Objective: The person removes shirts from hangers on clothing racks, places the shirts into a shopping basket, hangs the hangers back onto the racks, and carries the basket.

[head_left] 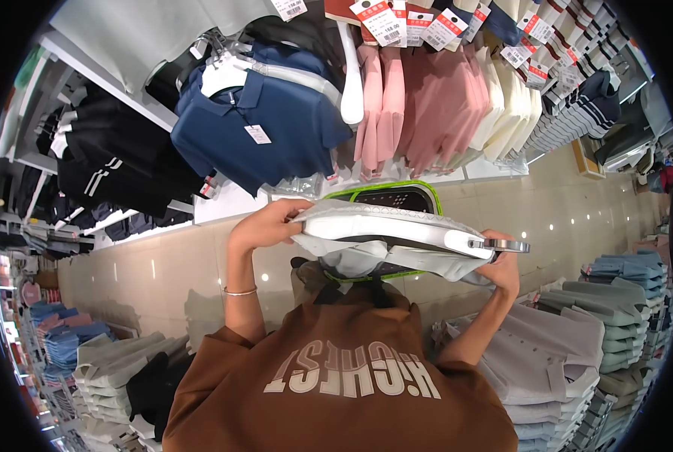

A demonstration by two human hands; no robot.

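A white plastic hanger [397, 228] lies across the middle of the head view. Its metal hook [511, 245] points right. Light grey cloth of a garment [412, 258] surrounds the hanger above and below; what kind of garment it is, I cannot tell. My left hand [278, 221] pinches the cloth at the hanger's left end. Near the hook, my right hand [505, 270] is closed on the garment, its fingers partly hidden behind cloth. Below the hanger stands a black shopping basket with a bright green rim [437, 197], partly covered by the garment.
Ahead hang a navy polo shirt [257, 124], pink garments [446, 105] and cream ones [511, 109] with price tags. Black clothes [114, 154] hang at left. Folded grey shirts [543, 343] are stacked at right, more stacks [118, 369] at lower left. Tiled floor [163, 264] runs between.
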